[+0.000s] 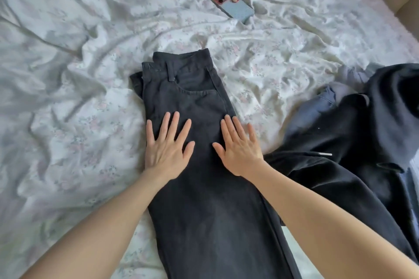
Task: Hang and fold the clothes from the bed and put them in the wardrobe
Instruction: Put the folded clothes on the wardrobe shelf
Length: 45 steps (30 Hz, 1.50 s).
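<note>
- Nearest to us, the black jeans (204, 188) lay flat on the bed sheet (68, 120), already doubled leg over leg, with the legs running toward us and out of view below.
- Our left hand (167, 145) and right hand (238, 149) rested side by side on the thigh part, palms down, fingers straight and spread; they pressed the cloth and held nothing.
- We judged this to be the smoothing step of the folding; the next move would need us to grip the leg ends and bring them up to the waistband (181, 63).
- To the right, a dark pile of clothes (362, 142) waited, touching the jeans.
- Far behind, a phone (233, 5) lay on the sheet.
</note>
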Motion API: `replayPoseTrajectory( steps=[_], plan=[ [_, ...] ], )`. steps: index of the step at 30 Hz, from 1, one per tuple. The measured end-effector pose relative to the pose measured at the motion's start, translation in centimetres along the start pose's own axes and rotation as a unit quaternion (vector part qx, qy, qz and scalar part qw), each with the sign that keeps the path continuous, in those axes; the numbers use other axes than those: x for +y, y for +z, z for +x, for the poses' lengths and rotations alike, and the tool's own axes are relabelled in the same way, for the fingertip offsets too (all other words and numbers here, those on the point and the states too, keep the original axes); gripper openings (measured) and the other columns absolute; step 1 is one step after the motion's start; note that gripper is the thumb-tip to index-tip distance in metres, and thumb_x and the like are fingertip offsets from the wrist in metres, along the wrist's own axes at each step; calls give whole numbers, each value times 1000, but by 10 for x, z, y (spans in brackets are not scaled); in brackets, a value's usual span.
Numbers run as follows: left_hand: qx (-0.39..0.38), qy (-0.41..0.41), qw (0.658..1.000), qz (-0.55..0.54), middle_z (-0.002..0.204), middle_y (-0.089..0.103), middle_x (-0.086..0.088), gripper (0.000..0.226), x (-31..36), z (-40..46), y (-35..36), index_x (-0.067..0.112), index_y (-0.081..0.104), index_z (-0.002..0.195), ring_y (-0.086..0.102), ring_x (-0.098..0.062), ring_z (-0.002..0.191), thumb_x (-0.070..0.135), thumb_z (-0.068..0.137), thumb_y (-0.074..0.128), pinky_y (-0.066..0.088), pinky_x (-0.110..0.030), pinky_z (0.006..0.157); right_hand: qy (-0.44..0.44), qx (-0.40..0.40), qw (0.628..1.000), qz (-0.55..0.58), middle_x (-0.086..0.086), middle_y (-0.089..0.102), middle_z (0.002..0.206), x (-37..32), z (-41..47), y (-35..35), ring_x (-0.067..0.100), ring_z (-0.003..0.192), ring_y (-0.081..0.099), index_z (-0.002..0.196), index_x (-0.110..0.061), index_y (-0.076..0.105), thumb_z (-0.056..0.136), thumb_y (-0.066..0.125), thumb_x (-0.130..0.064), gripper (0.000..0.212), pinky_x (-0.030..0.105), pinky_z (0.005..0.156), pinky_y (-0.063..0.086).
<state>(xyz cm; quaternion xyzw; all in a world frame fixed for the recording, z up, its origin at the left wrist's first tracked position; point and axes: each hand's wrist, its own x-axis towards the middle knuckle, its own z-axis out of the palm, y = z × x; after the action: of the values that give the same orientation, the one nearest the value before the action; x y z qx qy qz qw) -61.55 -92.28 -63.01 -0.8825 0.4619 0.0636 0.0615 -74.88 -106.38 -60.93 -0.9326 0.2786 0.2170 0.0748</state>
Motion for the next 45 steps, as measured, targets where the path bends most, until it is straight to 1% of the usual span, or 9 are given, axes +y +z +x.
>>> replayPoseTrajectory(
  steps=[9,15,19,21,25,28,30,42,45],
  plan=[
    [28,-138,975,-172,156,-15,-13,78,-42,107,-28,21,-6,149,-14,-33,142,50,93,40,-1,-47,115,-48,3,998,51,0,-23,155,-13,92,-51,20,142,-21,147,-23,-16,98,17,-49,64,40,115,-8],
    [-47,-239,906,-346,153,18,-12,113,-76,142,-53,25,-4,149,20,-35,138,62,68,67,24,-48,108,-55,-73,995,36,2,-25,154,-14,110,-51,24,142,-22,146,-25,-18,98,23,-49,67,41,116,-4],
    [-104,-302,776,-545,116,57,-6,63,-88,156,-79,9,51,115,58,-25,102,44,69,77,51,-39,79,-39,-86,989,113,-1,-16,157,-13,107,-67,21,143,-16,149,-25,-5,98,36,-38,66,41,116,-1],
    [-110,-245,789,-552,87,63,-4,27,-80,148,-94,14,56,82,62,-20,77,30,72,76,52,-35,61,-14,-20,973,230,-1,4,158,-17,98,-78,19,145,2,149,-20,14,98,38,-28,57,35,117,11],
    [-34,-32,857,-513,99,68,-4,12,-58,113,-110,16,68,90,64,-30,91,19,79,67,50,-48,85,144,136,794,574,10,60,121,-19,70,-111,27,116,53,119,-11,53,99,35,-28,32,34,92,42],
    [-8,85,885,-458,113,65,3,29,-47,68,-109,16,65,108,60,-18,103,10,79,67,48,-32,91,209,72,584,781,7,62,109,-5,45,-131,27,99,61,121,-22,44,97,34,-50,38,40,84,51],
    [10,136,906,-401,126,60,8,40,-41,37,-110,21,62,117,53,-11,116,8,80,68,42,-26,94,220,35,533,816,7,57,112,6,20,-134,29,95,61,124,-23,42,92,41,-57,47,41,75,53],
    [95,325,914,-225,115,67,-1,54,-8,-116,-118,12,72,94,62,-27,109,-13,46,77,47,-54,92,168,67,755,630,-2,56,123,10,-146,-72,19,121,50,115,-37,55,87,60,-10,38,35,100,42],
    [-6,332,923,-192,132,56,3,46,-3,-139,-106,17,67,102,45,-23,129,1,60,74,29,-46,110,153,61,824,542,-9,53,116,1,-174,-41,16,125,45,124,-27,52,88,59,-8,42,26,101,37]
  ],
)
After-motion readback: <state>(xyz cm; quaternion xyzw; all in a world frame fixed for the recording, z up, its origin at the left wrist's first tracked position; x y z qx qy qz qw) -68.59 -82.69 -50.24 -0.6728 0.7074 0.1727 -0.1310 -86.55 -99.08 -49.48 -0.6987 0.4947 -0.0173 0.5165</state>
